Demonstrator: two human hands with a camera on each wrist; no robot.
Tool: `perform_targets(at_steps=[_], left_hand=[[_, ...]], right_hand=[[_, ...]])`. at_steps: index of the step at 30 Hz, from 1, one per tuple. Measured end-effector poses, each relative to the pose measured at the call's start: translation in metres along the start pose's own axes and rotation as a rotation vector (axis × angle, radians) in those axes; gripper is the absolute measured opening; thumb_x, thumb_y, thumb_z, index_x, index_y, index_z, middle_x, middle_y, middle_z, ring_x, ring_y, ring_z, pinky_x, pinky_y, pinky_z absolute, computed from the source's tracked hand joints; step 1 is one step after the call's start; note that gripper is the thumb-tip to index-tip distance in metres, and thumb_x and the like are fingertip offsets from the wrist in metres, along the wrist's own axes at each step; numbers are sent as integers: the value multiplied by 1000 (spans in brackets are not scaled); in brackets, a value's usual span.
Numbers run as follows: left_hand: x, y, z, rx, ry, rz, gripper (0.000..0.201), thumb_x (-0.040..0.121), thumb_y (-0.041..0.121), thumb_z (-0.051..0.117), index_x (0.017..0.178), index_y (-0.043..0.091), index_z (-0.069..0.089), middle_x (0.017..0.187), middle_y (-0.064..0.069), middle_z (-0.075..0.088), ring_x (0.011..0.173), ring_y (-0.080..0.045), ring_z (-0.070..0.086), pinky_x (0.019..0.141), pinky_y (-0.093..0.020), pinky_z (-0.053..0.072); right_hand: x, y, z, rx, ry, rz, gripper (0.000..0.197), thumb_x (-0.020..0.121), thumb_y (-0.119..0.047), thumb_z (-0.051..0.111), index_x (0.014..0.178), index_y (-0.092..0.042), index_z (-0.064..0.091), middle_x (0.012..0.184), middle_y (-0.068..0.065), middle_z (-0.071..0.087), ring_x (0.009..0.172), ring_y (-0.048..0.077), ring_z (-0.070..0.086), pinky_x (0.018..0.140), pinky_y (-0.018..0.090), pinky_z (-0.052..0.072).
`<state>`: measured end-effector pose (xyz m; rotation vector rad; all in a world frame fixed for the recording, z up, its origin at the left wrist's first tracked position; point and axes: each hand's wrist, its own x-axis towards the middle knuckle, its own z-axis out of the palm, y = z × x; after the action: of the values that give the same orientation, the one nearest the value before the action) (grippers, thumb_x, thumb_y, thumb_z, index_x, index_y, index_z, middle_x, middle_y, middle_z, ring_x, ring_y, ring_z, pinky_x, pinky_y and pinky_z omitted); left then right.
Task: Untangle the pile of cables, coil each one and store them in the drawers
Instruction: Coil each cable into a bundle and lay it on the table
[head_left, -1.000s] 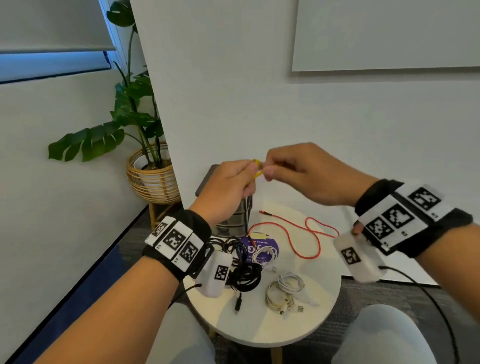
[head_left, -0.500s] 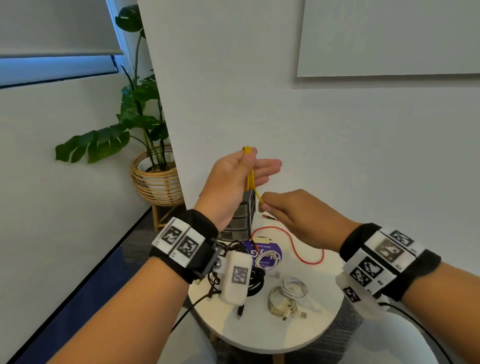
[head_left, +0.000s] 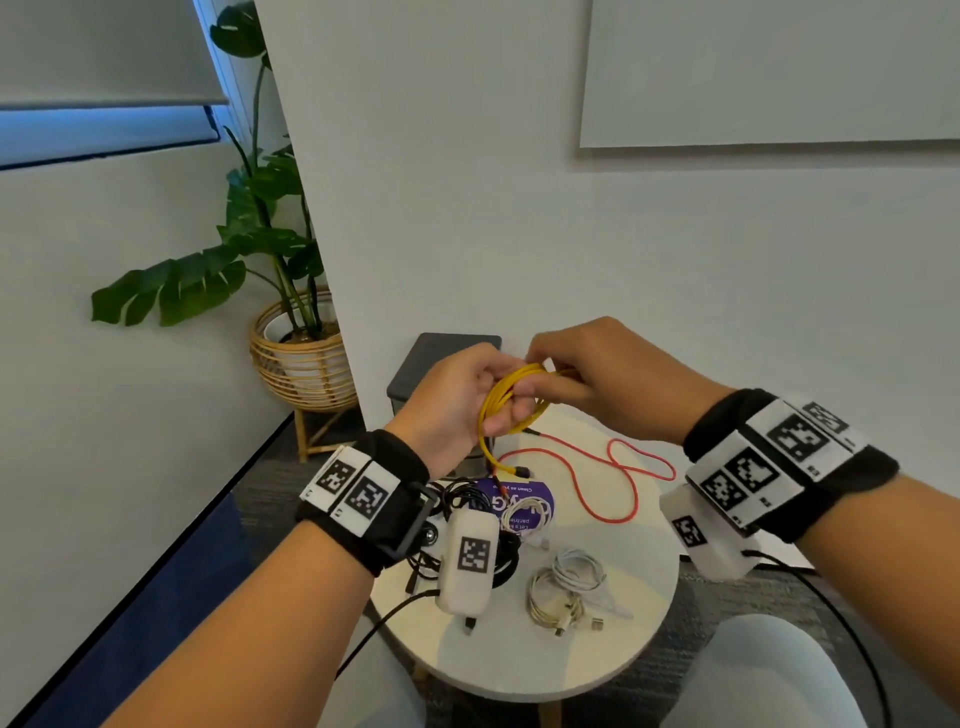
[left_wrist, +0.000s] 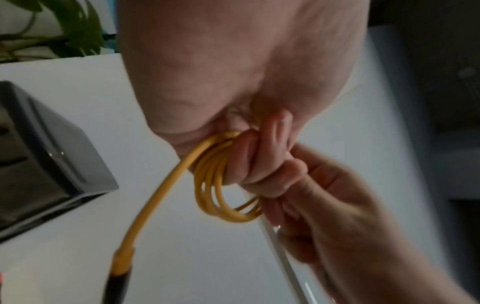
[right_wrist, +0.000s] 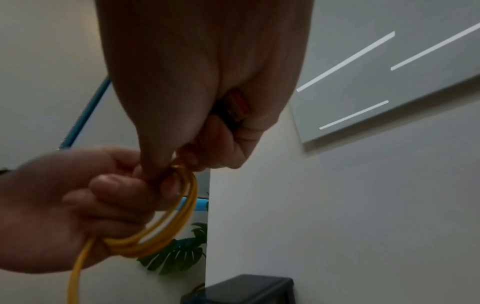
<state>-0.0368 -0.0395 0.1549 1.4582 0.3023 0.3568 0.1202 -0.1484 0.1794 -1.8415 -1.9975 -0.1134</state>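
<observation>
- Left hand (head_left: 457, 400) raised above round table (head_left: 623, 639), fingers curled round yellow cable (head_left: 511, 402), gripping the coil of several loops.
- Right hand (head_left: 613, 376) touching left hand from 3 o'clock side, fingers and thumb closed, pinching the same coil at its top; wrist view shows a dark-orange plug (right_wrist: 237, 105) tucked in the palm.
- Yellow cable's loose tail hangs from coil toward 6 o'clock, ends in black connector (left_wrist: 114, 288) just above table.
- Red cable (head_left: 608, 478) uncoiled on table, far side, at 1 o'clock from table centre.
- Black cables (head_left: 467, 499) bunched at table's 9 o'clock, partly hidden by left wrist device.
- White cables (head_left: 566, 587) coiled near table centre; another small white coil on purple card (head_left: 524, 493).
- Dark drawer unit (head_left: 441, 364) at table's 11 o'clock, behind the hands; drawers' state hidden.
- Potted plant (head_left: 291, 332) on floor, left of table.
</observation>
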Motion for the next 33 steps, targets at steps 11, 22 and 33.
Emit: perform_targets(at_steps=[11,22,33], left_hand=[[5,-17,-3,99,264,73,27,107,11,48,111,-1,71,75,-2,53,55,-7,40,57,-22,35],[9,-14,-3,29,228,68,23,106,9,48,105,-1,69,68,-1,49,50,-8,30,47,-18,24],[6,-26,-1,75,393,204,29,105,16,54,109,-12,62,64,1,44,49,-4,36,49,-15,35]], right_hand=[[1,5,21,181,46,188,48,101,-46,52,69,-13,66,54,1,53,47,12,40,51,22,36],[-3,25,-2,-111,-127,115,27,100,-43,54,107,-28,75,104,-6,59,96,19,54,84,39,46],[-7,-5,61,1242,345,493,18,101,-11,58,98,-3,73,86,16,72,81,23,69,84,36,58]])
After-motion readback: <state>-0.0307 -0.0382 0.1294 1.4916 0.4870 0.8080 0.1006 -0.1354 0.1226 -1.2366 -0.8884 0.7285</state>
